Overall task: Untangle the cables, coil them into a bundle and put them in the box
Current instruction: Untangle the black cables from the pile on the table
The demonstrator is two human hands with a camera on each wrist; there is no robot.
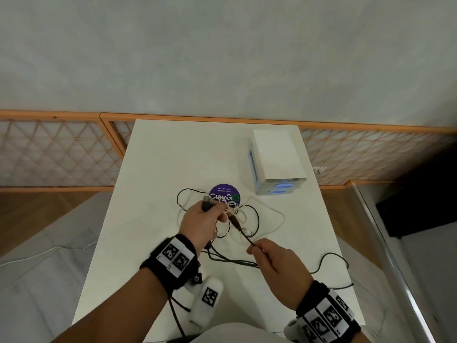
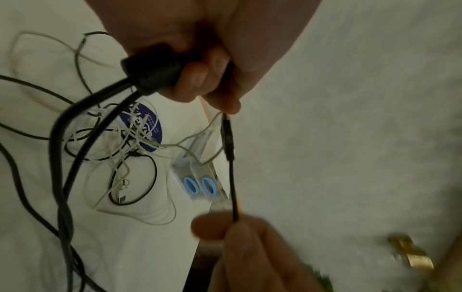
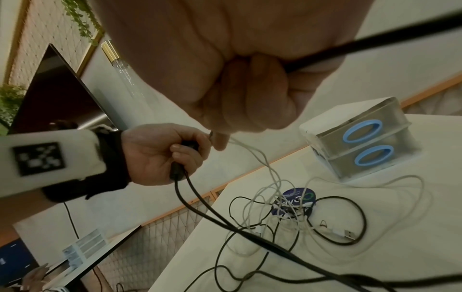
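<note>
A tangle of black and white cables (image 1: 237, 219) lies mid-table on the white table (image 1: 168, 164). My left hand (image 1: 217, 215) is raised just above it and grips a thick black plug (image 1: 206, 203), whose two black leads (image 2: 75, 138) hang down to the table. Its fingertips also pinch the connector end of a thin black cable (image 2: 228, 138). My right hand (image 1: 253, 247) pinches that same thin cable (image 1: 243, 235) a short way down, holding it taut between both hands. The box (image 1: 277, 157), white with two blue rings on its front, stands at the back right, apart from both hands.
A round purple sticker (image 1: 224, 193) lies under the tangle's far side. One black cable (image 1: 331, 258) loops toward the table's right edge. A white USB lead (image 3: 342, 233) lies in the pile. A lattice railing (image 1: 61, 149) runs behind the table.
</note>
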